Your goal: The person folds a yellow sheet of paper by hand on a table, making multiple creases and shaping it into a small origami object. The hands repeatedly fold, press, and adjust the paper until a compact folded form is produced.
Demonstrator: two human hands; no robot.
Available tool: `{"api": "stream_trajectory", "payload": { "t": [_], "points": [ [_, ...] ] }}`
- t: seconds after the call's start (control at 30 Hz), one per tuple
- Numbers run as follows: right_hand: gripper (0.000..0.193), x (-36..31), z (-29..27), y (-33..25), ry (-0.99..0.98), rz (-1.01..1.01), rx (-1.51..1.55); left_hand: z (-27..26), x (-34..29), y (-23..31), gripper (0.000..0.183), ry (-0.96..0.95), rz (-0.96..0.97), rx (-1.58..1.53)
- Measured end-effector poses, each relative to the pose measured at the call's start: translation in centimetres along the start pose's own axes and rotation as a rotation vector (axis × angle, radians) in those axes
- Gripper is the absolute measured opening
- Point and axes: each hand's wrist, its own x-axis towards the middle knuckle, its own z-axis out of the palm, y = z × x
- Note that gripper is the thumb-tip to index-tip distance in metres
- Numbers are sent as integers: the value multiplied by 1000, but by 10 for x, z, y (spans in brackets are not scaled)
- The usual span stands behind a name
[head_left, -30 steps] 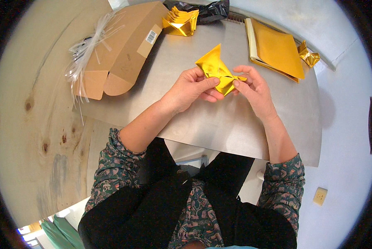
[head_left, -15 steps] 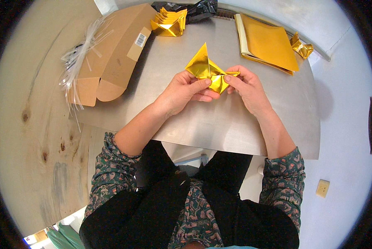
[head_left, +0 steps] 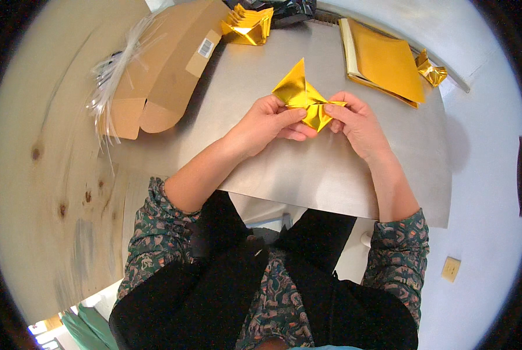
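Observation:
Between my hands is a piece of folded gold foil paper (head_left: 296,86), held up over the metal table. One tall pointed flap stands on its far left side, and creased folds come down to a point toward me. My left hand (head_left: 277,119) pinches its left side, thumb on top and fingers beneath. At its right end my right hand (head_left: 354,119) grips a narrow fold between thumb and fingers. The fingertips under the paper are partly hidden.
A cardboard box (head_left: 164,70) with clear plastic strips (head_left: 118,76) lies at the left on the metal table (head_left: 261,169). Nested gold folded pieces (head_left: 247,26) and a black plastic bag (head_left: 293,11) sit behind. Gold sheets (head_left: 386,61) and another folded gold piece (head_left: 431,71) are far right.
The view has shifted slightly, so the table and its objects sit a little differently. Both hands keep hold of the gold paper, and its right-hand fold has changed shape slightly.

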Motion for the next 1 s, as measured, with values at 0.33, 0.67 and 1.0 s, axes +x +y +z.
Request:
{"api": "stream_trajectory", "payload": {
  "t": [0.33,0.67,1.0],
  "points": [
    [9,-2,0,-4,-25,-4,56,-2,4,-6,32,-23,16,-35],
    [11,-1,1,-2,6,2,81,2,3,-1,33,44,-50,-76],
    [12,-1,2,-2,2,-9,72,0,3,0,32,38,-54,-83]
  ]
}}
